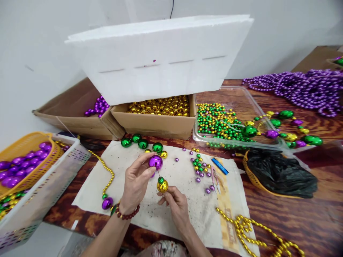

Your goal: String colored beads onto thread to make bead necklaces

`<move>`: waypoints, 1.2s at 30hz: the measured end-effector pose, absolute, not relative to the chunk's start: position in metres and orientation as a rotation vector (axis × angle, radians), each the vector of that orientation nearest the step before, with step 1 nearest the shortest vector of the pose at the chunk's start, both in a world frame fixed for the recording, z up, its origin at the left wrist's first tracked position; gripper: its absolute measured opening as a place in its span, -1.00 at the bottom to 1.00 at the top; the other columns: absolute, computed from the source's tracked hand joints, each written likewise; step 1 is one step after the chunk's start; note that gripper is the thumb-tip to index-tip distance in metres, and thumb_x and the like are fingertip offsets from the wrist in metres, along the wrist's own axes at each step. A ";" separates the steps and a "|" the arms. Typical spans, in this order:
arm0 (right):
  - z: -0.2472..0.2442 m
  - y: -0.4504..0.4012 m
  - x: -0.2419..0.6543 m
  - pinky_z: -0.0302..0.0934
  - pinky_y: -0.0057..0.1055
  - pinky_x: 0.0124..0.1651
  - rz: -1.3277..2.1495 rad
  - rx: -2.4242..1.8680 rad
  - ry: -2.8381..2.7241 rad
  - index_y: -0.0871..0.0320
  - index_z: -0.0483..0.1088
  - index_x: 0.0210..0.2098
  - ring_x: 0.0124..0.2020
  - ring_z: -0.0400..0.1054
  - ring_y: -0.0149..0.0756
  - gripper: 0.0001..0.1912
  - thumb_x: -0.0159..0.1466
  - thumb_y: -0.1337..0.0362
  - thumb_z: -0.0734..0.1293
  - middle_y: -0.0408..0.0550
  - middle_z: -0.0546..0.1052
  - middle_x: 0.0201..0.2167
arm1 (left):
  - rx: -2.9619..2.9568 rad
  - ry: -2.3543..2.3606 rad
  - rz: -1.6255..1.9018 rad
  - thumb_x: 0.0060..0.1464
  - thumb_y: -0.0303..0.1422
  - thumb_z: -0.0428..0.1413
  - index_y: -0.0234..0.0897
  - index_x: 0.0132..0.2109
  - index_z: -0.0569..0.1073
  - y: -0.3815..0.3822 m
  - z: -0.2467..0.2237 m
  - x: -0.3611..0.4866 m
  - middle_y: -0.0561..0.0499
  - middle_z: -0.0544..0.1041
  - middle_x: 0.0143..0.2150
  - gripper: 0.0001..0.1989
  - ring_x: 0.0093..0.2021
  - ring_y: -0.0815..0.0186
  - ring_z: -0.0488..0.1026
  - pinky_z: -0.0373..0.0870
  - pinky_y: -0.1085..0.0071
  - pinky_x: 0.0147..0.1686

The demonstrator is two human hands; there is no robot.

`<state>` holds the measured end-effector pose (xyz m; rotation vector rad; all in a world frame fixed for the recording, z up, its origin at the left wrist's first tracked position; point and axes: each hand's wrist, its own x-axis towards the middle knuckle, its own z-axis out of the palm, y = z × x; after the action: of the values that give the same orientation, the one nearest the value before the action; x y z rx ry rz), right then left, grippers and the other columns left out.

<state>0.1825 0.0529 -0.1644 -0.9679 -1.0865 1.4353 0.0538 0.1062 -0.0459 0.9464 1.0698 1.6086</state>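
My left hand (pixel 138 178) wears a dark red bead bracelet and pinches a large purple ball (pixel 155 162) above the white cloth. A thin strand runs down from that ball to a small green bead (pixel 160 180) and a gold ball (pixel 162 186). Just under the gold ball, the fingers of my right hand (pixel 175 207) are pinched together; what they grip is mostly hidden. A gold bead strand (pixel 109 178) lies left of my left hand, ending at a green bead and a purple ball (pixel 107 203). Large green balls (pixel 143 144) rest at the cloth's far edge.
Loose small beads (pixel 198 164) lie right of my hands, near pink-handled snips (pixel 214 175) and a blue strip (pixel 220 166). Behind stand a carton of gold beads (pixel 152 123) and a clear tray (pixel 241 142). A white basket (pixel 66 160) is left; a black bag (pixel 278 173) right.
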 end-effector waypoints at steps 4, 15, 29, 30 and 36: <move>-0.166 0.052 0.182 0.20 -0.53 -0.51 1.409 -1.008 -1.041 0.16 0.53 -0.29 -0.53 0.52 -0.34 -0.82 0.33 0.22 0.32 -0.04 0.63 -0.43 | 0.951 1.074 1.597 -0.10 -0.32 0.38 -0.12 -0.11 0.67 0.105 -0.044 0.055 -0.04 0.56 -0.14 -0.68 -0.15 0.31 0.47 0.43 0.46 -0.14; -0.158 0.053 0.178 0.18 -0.53 -0.49 1.444 -0.997 -0.953 0.18 0.52 -0.37 -0.56 0.44 -0.38 -0.79 0.30 0.19 0.34 -0.05 0.62 -0.49 | 0.903 1.088 1.602 -0.10 -0.33 0.38 -0.17 -0.12 0.65 0.103 -0.048 0.053 -0.05 0.58 -0.14 -0.68 -0.13 0.27 0.49 0.44 0.43 -0.12; -0.156 0.051 0.180 0.20 -0.48 -0.47 1.479 -1.042 -0.898 0.19 0.49 -0.41 -0.59 0.42 -0.36 -0.76 0.28 0.15 0.36 -0.05 0.60 -0.53 | 0.851 1.086 1.591 -0.10 -0.32 0.39 -0.18 -0.12 0.64 0.104 -0.056 0.053 -0.04 0.58 -0.16 -0.67 -0.18 0.32 0.48 0.44 0.43 -0.13; -0.156 0.051 0.180 0.20 -0.48 -0.47 1.480 -1.039 -0.915 0.19 0.49 -0.41 -0.58 0.43 -0.36 -0.76 0.28 0.15 0.36 -0.05 0.59 -0.53 | 0.846 1.090 1.594 -0.10 -0.32 0.38 -0.19 -0.12 0.64 0.105 -0.056 0.052 -0.04 0.58 -0.16 -0.67 -0.18 0.31 0.48 0.44 0.42 -0.14; -0.163 0.045 0.182 0.23 -0.47 -0.46 1.499 -1.037 -0.969 0.18 0.49 -0.42 -0.58 0.44 -0.36 -0.76 0.29 0.17 0.34 -0.06 0.60 -0.52 | 0.818 1.088 1.638 -0.07 -0.33 0.37 -0.19 -0.11 0.61 0.109 -0.057 0.048 -0.02 0.60 -0.17 -0.68 -0.21 0.36 0.49 0.44 0.48 -0.16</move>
<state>0.1817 0.0451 -0.1632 -1.0368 -0.9687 1.4990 0.0478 0.1094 -0.0569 0.8179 1.0880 1.6376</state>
